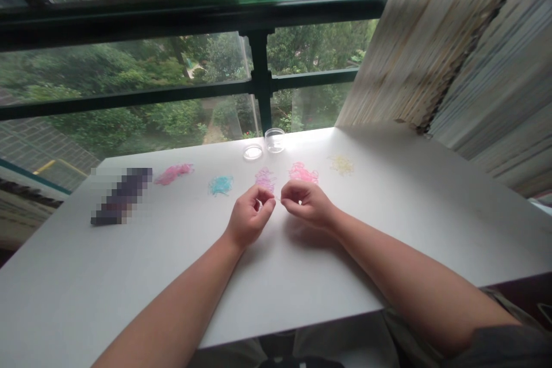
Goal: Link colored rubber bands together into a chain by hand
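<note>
My left hand (251, 214) and my right hand (307, 202) are close together above the white table, each with thumb and forefinger pinched. Between the two pinches runs a thin, pale elastic band (278, 200), too small to see in detail. Just beyond my hands lie a lilac pile (264, 178) and a pink pile (303, 172) of small elastic bands, both partly covered by the hands. A blue pile (221, 185) is to the left, a darker pink pile (174, 173) farther left, and a pale yellow pile (342, 164) to the right.
At the back of the white table (297, 293) stand a clear round container (275, 141) and a clear round lid (252, 153). A blurred-out dark object (123, 195) lies at the left. Behind are a green window railing (260, 77) and a striped curtain (388, 52).
</note>
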Demonstrator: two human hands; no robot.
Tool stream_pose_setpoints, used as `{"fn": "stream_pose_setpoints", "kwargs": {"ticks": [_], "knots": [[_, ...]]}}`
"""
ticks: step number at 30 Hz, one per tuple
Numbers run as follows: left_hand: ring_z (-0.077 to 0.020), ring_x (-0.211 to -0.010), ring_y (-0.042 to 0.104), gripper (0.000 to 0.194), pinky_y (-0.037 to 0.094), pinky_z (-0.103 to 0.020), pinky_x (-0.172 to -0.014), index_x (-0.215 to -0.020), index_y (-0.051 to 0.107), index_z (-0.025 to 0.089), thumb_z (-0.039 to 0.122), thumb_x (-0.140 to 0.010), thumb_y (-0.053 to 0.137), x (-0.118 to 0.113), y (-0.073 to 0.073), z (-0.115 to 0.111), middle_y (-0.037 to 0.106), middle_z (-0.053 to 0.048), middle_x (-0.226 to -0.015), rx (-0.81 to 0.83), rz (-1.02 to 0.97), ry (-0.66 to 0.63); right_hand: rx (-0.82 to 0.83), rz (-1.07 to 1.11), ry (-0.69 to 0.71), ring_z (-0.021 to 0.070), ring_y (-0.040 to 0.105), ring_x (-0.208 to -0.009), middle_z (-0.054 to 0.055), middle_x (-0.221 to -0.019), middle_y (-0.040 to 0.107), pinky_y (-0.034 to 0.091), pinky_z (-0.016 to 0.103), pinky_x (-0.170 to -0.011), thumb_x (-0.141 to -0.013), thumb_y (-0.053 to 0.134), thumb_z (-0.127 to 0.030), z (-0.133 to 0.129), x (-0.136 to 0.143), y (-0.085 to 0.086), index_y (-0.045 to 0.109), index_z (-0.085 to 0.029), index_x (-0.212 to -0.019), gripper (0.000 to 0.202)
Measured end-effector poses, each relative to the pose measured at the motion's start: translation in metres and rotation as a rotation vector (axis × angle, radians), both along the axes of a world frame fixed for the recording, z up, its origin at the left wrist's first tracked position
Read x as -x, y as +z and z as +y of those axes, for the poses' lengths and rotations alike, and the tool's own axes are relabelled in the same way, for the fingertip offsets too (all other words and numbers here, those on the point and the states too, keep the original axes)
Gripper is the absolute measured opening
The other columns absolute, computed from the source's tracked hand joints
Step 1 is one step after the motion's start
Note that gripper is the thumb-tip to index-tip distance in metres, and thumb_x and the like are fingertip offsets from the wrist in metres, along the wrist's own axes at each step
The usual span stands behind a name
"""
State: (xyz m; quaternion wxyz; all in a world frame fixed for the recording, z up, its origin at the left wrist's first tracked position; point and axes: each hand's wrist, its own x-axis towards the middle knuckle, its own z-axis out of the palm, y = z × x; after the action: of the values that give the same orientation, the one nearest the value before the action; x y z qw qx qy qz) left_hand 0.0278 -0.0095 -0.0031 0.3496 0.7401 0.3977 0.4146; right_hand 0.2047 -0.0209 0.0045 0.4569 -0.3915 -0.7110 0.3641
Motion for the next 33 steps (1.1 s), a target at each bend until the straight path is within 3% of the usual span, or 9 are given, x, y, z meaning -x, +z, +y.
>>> {"fn": "stream_pose_setpoints", "kwargs": {"ticks": [22, 33], "knots": [[-0.0121, -0.064, 0.048, 0.007, 0.039, -0.024, -0.061, -0.075, 0.052, 0.018, 0.021, -0.081, 0.049, 0.0024, 0.0047, 0.0021, 0.053, 0.000, -0.070, -0.109, 0.132, -0.066, 0.044, 0.111, 0.042, 0.0084, 0.041, -0.053, -0.003, -0.059, 0.046, 0.034, 0.022, -0.051, -0.072, 0.055, -0.014, 0.0016, 0.0003, -0.0008, 0.051, -0.017, -0.069, 0.006], [-0.0125, -0.068, 0.047, 0.007, 0.039, -0.025, -0.066, -0.077, 0.048, 0.018, 0.020, -0.083, 0.046, 0.0034, 0.0057, 0.0016, 0.050, 0.000, -0.073, -0.120, 0.135, -0.169, 0.025, 0.086, 0.025, 0.0093, 0.042, -0.056, -0.002, -0.059, 0.047, 0.035, 0.022, -0.052, -0.072, 0.055, -0.013, 0.0018, -0.0037, 0.0015, 0.051, -0.017, -0.067, 0.007]]}}
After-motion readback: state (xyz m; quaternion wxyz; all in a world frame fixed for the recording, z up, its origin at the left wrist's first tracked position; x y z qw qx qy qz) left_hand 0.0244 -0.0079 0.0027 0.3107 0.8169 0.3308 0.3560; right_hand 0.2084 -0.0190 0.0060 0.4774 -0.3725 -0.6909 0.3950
